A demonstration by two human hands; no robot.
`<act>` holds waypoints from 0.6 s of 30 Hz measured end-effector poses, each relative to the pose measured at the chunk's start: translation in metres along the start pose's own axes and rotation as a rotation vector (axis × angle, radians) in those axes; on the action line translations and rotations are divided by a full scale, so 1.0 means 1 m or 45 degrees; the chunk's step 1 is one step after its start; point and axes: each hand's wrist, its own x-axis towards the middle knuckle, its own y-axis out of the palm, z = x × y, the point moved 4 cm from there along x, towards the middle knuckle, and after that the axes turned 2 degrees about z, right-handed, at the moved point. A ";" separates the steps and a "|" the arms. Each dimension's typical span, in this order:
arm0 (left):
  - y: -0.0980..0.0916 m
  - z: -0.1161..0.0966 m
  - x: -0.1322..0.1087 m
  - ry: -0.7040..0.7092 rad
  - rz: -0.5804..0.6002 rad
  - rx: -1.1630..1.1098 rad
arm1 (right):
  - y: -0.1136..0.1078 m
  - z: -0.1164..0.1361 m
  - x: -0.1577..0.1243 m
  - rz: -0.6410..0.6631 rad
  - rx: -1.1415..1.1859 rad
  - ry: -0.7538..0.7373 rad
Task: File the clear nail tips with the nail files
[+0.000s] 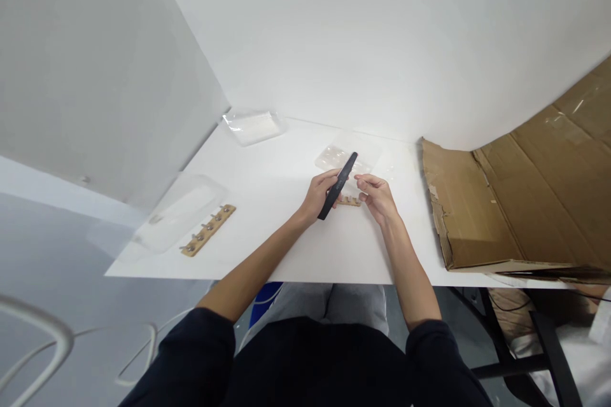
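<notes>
My left hand [316,196] is closed around a long black stick-shaped tool [337,187], which has pale lettering on its side and tilts with its upper end to the right. Just right of it, my right hand [380,198] has thumb and forefinger pinched together; anything between them is too small to make out. Beneath and between the hands lies a short wooden strip [351,202], partly hidden by the fingers. Behind them sits a clear plastic package [334,158]. Farther left on the table, a wooden rack with metal hooks [209,231] lies at a slant.
The white table [267,235] has white panels at its back and left. Clear plastic bags lie at the back left [255,128] and by the left edge [179,213]. A large open cardboard box [470,210] takes up the right side. Someone's legs show below right.
</notes>
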 end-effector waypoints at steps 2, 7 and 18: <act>0.000 0.000 0.000 0.003 -0.010 -0.003 | -0.001 0.001 0.000 -0.012 0.002 0.004; 0.000 0.000 0.001 0.011 -0.035 -0.011 | -0.002 0.003 -0.001 0.012 0.001 0.015; 0.000 -0.001 0.000 -0.001 -0.011 -0.005 | 0.002 0.000 -0.001 0.074 -0.042 0.004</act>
